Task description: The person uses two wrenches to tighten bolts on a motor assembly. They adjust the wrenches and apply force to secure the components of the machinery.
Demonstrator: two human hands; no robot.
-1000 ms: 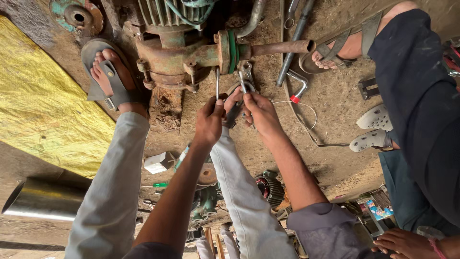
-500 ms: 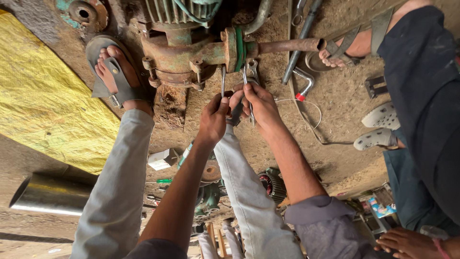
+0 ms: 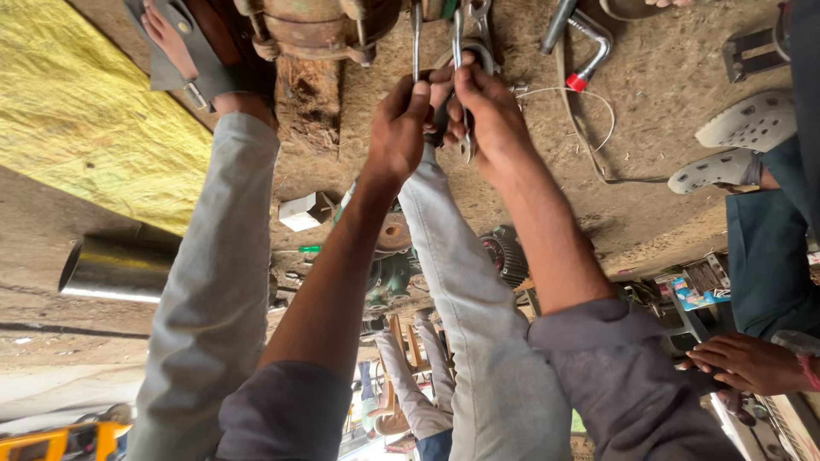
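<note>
Steel spanners [image 3: 416, 38] stand clamped in left hand [image 3: 397, 128] and right hand [image 3: 487, 115], grips closed, by rusty pump [image 3: 320, 30].

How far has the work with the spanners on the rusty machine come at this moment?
Done: nothing visibly removed. In hand: left hand and right hand each grip a spanner up at the rusty machine. Left: the fastener itself is hidden, so loosened or tightened cannot be told.

Grey rolled sleeves [image 3: 282, 410], pale grey trousers [image 3: 213, 282], grey strapped sandal [image 3: 184, 55].
</note>
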